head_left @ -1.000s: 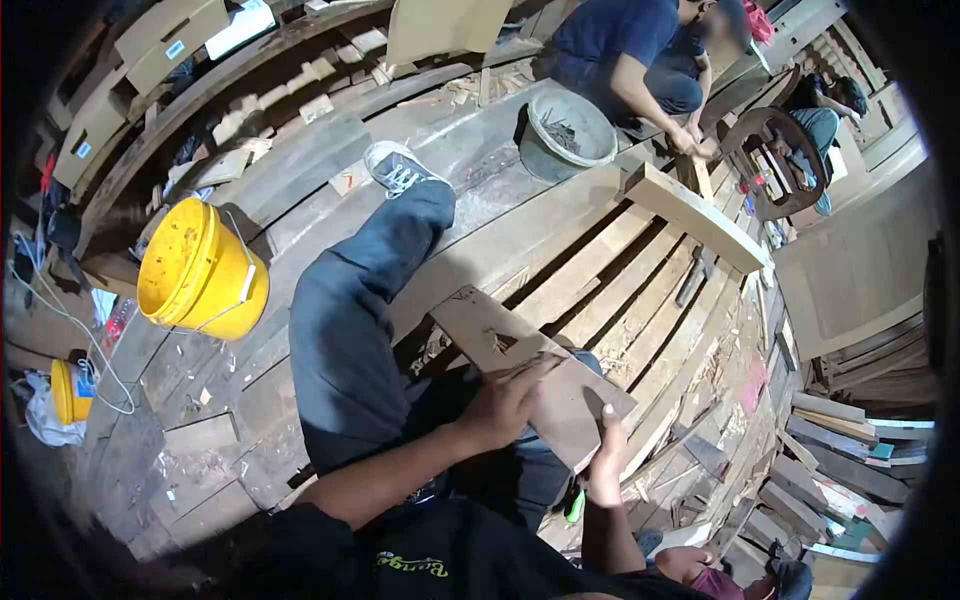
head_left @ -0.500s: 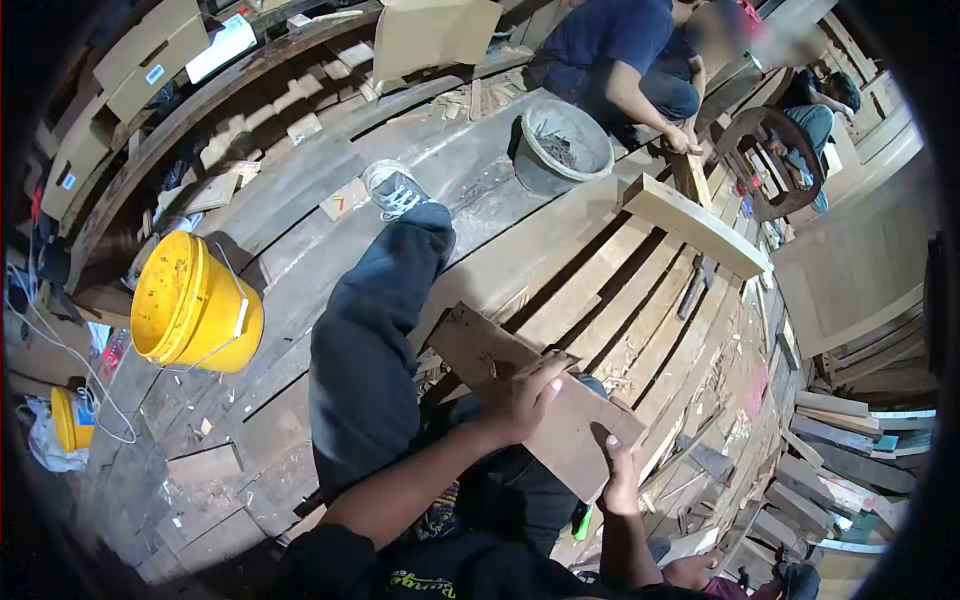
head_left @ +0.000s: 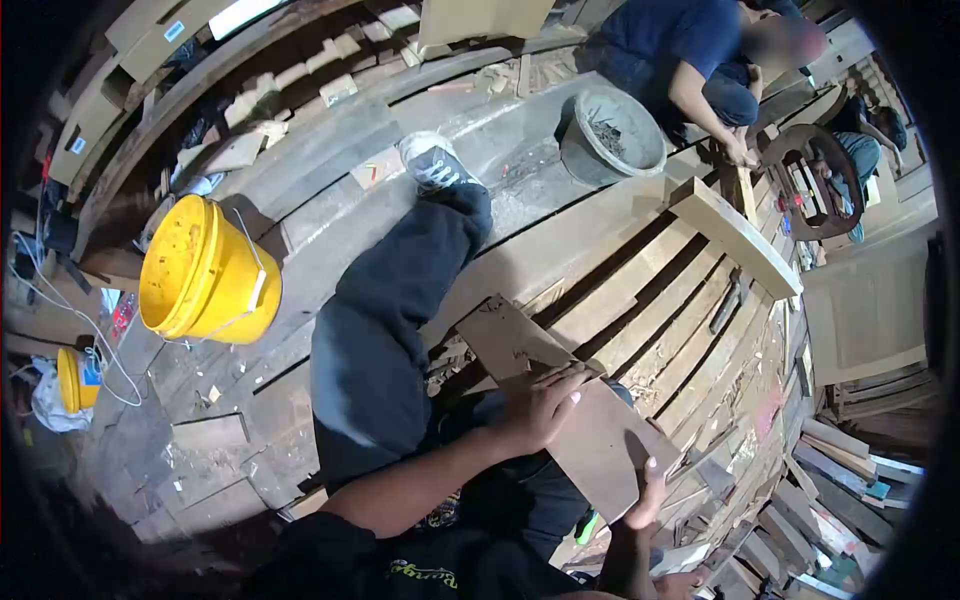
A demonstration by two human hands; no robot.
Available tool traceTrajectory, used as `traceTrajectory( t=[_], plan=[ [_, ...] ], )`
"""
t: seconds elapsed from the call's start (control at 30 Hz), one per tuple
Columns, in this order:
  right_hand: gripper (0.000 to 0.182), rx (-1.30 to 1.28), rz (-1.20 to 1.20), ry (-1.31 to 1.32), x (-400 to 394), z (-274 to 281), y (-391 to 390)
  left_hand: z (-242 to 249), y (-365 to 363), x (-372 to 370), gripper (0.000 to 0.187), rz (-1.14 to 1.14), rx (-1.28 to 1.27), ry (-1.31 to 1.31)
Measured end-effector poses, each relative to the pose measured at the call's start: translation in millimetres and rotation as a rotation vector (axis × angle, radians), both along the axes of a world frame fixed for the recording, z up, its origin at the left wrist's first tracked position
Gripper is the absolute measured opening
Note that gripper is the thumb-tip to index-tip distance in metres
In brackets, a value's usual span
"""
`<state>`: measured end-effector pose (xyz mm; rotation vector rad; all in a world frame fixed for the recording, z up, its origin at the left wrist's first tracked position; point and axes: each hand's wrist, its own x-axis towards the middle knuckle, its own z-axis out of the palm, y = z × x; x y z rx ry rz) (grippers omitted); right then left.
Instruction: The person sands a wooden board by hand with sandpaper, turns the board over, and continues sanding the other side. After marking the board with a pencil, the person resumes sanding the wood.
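Note:
A short, wide wooden board (head_left: 605, 425) lies tilted over my lap, with a dark gouge or knot on its face near the middle. My left hand (head_left: 545, 405) is closed on its near side, the fingers together across the face. At the board's lower right end, my right hand (head_left: 648, 498) grips the corner, thumb up along the edge; its other fingers are mostly hidden. Beyond the board stands a slatted wooden bench (head_left: 650, 320) with a raised cross block (head_left: 738, 238) at its far end. A dark-handled tool (head_left: 727, 305) rests on the slats.
A yellow bucket (head_left: 215, 275) stands left on the plank floor. A grey bucket (head_left: 612, 140) with dark contents sits ahead, near a co-worker (head_left: 690, 70) handling a piece of wood. Another person crouches farther right. Wood shavings and stacked offcuts (head_left: 800, 500) lie at right.
My view has shifted, so most of the scene sits farther right. The left fingers lie flatter across the board. The right thumb has moved from the board's face toward its edge.

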<state>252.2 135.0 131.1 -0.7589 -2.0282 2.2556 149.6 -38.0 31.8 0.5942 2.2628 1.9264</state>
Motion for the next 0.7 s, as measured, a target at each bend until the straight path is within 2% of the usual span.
traceTrajectory(
  t=[0.07, 0.13, 0.2, 0.27, 0.33, 0.4, 0.43, 0.57, 0.7],
  plan=[
    [0.066, 0.083, 0.025, 0.005, -2, -5, 9, 3, 0, -1, 0.038, 0.008, 0.012, 0.001],
    [0.064, 0.008, 0.036, 0.003, -5, -6, 12, -2, 3, -1, 0.038, 0.036, -0.007, 0.046],
    [0.061, 0.044, -0.018, 0.038, -7, -2, 7, -6, 7, -4, 0.037, 0.039, -0.023, 0.028],
    [0.061, 0.035, -0.008, -0.086, -4, 3, 7, -8, 8, -6, 0.036, 0.047, -0.03, -0.008],
    [0.058, 0.014, -0.102, -0.002, -5, -14, 12, -1, 9, -9, 0.036, 0.06, -0.008, 0.022],
    [0.057, 0.162, -0.025, 0.007, -3, -9, 13, 2, 10, -8, 0.036, 0.057, -0.041, 0.079],
    [0.065, 0.044, -0.021, 0.04, -8, -2, 1, 2, 10, -7, 0.035, 0.081, -0.064, 0.081],
    [0.061, 0.133, 0.088, -0.074, -1, -10, 14, -5, 12, -9, 0.036, 0.061, -0.038, 0.071],
    [0.06, 0.088, 0.034, -0.079, 0, -16, 14, -9, 10, -13, 0.037, 0.018, -0.067, 0.017]
  ],
)
